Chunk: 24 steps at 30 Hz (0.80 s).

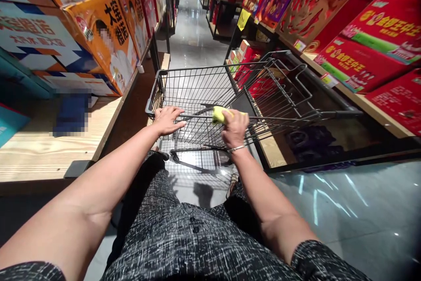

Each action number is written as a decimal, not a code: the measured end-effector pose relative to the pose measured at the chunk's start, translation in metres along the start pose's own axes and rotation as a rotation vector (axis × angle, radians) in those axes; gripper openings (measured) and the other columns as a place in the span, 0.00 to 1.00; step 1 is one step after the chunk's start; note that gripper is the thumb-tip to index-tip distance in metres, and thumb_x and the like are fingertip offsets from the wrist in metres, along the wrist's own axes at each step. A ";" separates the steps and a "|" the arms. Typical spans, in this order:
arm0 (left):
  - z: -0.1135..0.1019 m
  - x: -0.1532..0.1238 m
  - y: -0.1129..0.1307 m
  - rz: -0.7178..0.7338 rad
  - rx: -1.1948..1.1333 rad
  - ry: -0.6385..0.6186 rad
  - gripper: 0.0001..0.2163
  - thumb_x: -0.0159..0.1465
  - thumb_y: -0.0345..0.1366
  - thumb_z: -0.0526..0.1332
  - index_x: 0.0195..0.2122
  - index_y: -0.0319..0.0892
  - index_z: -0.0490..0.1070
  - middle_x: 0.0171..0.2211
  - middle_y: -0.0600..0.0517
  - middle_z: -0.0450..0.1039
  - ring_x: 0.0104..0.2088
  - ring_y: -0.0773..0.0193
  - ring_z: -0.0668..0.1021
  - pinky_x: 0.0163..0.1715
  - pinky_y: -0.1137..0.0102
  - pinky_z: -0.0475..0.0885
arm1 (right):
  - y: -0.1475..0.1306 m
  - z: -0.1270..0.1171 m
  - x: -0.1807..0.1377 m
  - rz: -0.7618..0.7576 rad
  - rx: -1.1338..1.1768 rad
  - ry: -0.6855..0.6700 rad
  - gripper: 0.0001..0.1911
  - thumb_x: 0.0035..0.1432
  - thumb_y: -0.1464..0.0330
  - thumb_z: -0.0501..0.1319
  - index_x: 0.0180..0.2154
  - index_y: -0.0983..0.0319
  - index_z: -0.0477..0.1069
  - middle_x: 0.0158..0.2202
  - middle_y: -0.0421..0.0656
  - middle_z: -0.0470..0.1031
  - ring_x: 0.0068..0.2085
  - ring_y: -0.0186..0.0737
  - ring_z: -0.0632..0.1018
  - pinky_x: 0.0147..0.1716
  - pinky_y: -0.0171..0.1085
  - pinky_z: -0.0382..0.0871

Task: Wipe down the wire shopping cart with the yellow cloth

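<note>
A grey wire shopping cart (pixel 197 83) stands in front of me in a store aisle, its basket holding nothing that I can see. My left hand (pixel 167 119) rests on the left end of the cart's handle bar, fingers laid over it. My right hand (pixel 234 128) presses a yellow cloth (pixel 219 115) against the handle bar near its middle, fingers closed on the cloth. A thin bracelet circles my right wrist.
Orange and white boxes (pixel 108 35) fill the slanted shelf at left above a wooden ledge (pixel 49 140). Red gift boxes (pixel 362 53) line the shelves at right. The shiny grey floor (pixel 194 31) of the aisle runs ahead past more shelving.
</note>
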<state>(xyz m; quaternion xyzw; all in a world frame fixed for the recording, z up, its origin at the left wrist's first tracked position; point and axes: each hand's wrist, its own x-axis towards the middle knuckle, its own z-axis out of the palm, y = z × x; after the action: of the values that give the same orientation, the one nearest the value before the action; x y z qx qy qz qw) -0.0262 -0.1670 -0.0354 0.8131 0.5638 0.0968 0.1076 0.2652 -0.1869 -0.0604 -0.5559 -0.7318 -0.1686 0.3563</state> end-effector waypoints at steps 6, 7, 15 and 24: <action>-0.002 0.001 -0.008 -0.025 0.069 -0.026 0.28 0.62 0.55 0.58 0.61 0.52 0.65 0.62 0.46 0.64 0.59 0.42 0.64 0.55 0.51 0.57 | -0.087 0.031 0.016 -0.213 0.118 -0.222 0.20 0.64 0.74 0.54 0.53 0.51 0.72 0.54 0.45 0.72 0.52 0.46 0.67 0.58 0.53 0.52; -0.002 0.002 -0.011 -0.034 0.076 -0.018 0.27 0.62 0.54 0.58 0.60 0.51 0.66 0.62 0.47 0.64 0.59 0.43 0.65 0.55 0.51 0.58 | -0.088 0.032 0.017 -0.240 0.127 -0.251 0.19 0.65 0.73 0.54 0.53 0.50 0.72 0.55 0.44 0.72 0.52 0.46 0.67 0.58 0.51 0.53; -0.001 0.012 -0.031 -0.042 0.071 0.012 0.24 0.62 0.52 0.60 0.59 0.56 0.67 0.62 0.50 0.63 0.59 0.44 0.64 0.58 0.51 0.57 | 0.023 -0.010 0.005 -0.234 0.007 -0.148 0.15 0.66 0.71 0.56 0.49 0.50 0.74 0.52 0.42 0.73 0.53 0.43 0.68 0.56 0.46 0.55; -0.013 0.014 -0.007 -0.112 0.159 -0.073 0.32 0.61 0.53 0.59 0.66 0.52 0.58 0.67 0.45 0.54 0.67 0.41 0.51 0.62 0.48 0.50 | 0.138 -0.057 -0.026 0.004 -0.182 0.177 0.16 0.58 0.71 0.56 0.47 0.55 0.74 0.50 0.45 0.71 0.52 0.48 0.68 0.54 0.52 0.59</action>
<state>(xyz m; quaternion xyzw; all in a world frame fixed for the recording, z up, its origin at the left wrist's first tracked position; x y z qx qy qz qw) -0.0315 -0.1506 -0.0242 0.7893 0.6099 0.0160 0.0683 0.4167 -0.1970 -0.0603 -0.5703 -0.6782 -0.2819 0.3678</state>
